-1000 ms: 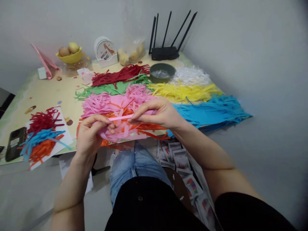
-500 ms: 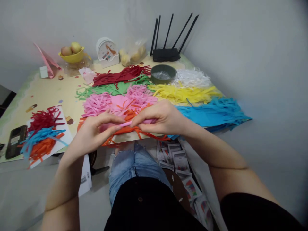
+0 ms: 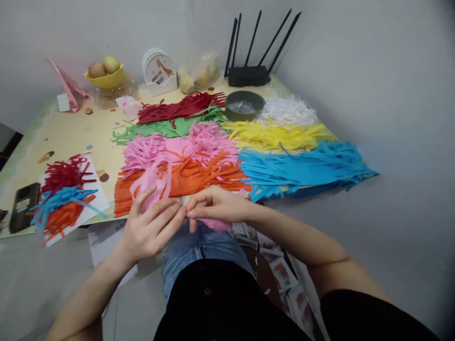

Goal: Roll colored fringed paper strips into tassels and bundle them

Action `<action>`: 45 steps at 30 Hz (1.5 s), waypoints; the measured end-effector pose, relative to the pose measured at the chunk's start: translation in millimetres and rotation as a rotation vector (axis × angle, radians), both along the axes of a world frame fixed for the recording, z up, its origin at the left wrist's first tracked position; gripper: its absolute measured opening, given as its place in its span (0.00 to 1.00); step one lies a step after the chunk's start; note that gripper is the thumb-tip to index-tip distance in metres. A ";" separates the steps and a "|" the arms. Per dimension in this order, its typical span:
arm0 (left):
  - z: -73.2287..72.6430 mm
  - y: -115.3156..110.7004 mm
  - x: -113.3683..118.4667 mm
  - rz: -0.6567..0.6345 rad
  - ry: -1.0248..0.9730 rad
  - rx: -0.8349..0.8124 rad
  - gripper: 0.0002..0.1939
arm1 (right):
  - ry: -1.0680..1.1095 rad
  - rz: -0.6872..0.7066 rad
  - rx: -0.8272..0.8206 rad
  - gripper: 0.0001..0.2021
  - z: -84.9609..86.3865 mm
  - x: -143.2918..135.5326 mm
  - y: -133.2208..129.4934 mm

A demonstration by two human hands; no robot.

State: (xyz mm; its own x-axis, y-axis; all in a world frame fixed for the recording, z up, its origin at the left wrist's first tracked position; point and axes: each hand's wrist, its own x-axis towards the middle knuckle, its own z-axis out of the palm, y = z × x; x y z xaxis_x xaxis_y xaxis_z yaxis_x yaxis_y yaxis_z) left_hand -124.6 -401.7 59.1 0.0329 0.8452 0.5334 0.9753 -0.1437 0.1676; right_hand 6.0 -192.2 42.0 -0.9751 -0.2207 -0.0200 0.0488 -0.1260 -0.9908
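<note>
A pink fringed paper strip [image 3: 152,177] is held between my two hands just past the table's front edge. Its loose fringe rises behind the fingers of my left hand [image 3: 151,227], which are closed around it. The fingertips of my right hand [image 3: 220,204] pinch near its middle, touching the left fingertips, and more pink paper hangs below the right palm. What lies exactly between the fingertips is hidden. Behind the hands lie an orange fringed bundle [image 3: 185,179] and a pink fringed bundle [image 3: 177,144]. A blue fringed bundle [image 3: 302,166] spreads to the right.
Green [image 3: 174,127], dark red [image 3: 181,107], yellow [image 3: 280,135] and white [image 3: 289,111] fringed bundles lie farther back around a dark bowl [image 3: 245,105]. A black router [image 3: 249,76] stands behind. At left, small tassels [image 3: 66,199] rest on white paper beside a phone [image 3: 24,208].
Both hands have drawn down toward my body with the pink strip, uncovering the orange bundle. The strip's pink fringe now shows above the left hand.
</note>
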 end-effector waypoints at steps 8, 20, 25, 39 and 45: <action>-40.3 -11.6 22.9 0.215 -0.124 0.243 0.21 | 0.144 -0.218 -0.025 0.16 -21.9 1.0 -40.8; -53.1 29.4 50.9 0.504 -1.112 0.349 0.09 | 0.279 -0.655 0.223 0.10 -21.2 -23.7 -46.0; -61.3 30.3 50.7 0.573 -1.157 0.469 0.09 | 0.606 -0.640 0.772 0.09 -19.0 -17.1 -41.8; -65.9 0.7 44.6 0.277 -1.595 -0.185 0.23 | 0.475 -0.322 0.711 0.06 -15.6 -6.8 -26.6; -61.0 -3.3 41.0 0.322 -1.477 -0.171 0.24 | 0.473 -0.383 0.635 0.05 -28.3 -10.5 -33.2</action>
State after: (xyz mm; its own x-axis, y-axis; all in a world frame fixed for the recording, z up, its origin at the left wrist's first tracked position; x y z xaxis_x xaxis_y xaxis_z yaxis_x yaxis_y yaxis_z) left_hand -83.7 -404.9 -1.9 -0.6182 0.7652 -0.1795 -0.0905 0.1575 0.9834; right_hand -4.5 -225.4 13.7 -0.9170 0.0384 0.3970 -0.3174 0.5324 -0.7847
